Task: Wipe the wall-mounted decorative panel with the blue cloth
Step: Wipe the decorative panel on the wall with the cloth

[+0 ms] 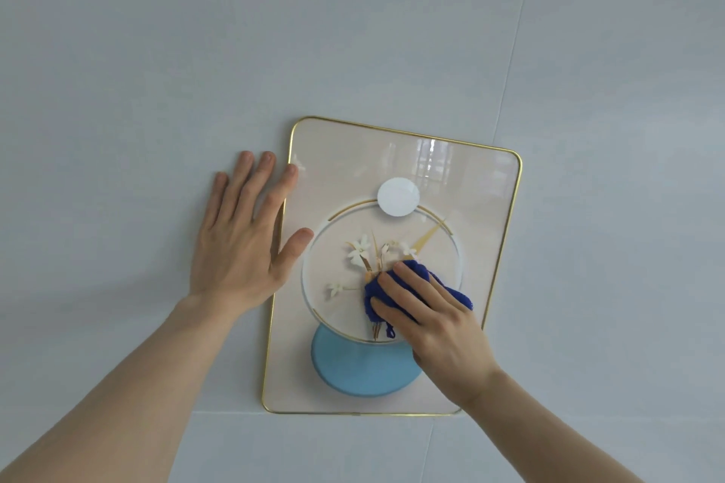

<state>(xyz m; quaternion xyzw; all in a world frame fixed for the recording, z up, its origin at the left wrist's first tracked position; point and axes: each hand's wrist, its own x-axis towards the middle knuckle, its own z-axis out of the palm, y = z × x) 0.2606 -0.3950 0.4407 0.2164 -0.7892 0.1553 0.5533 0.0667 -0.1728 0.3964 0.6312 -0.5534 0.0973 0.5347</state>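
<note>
The decorative panel (463, 184) hangs on the wall: a glossy beige rectangle with a thin gold frame, a white disc, a ring with white flowers and a light blue disc at the bottom. My right hand (435, 322) presses the crumpled dark blue cloth (416, 272) flat against the panel's middle, over the flower stems. My left hand (243, 235) lies flat with fingers spread, palm on the wall, thumb and index finger reaching over the panel's left edge.
The wall (157, 71) is pale grey-blue tile, with thin joint lines running up to the right of the panel and along its bottom edge. Nothing else is mounted nearby.
</note>
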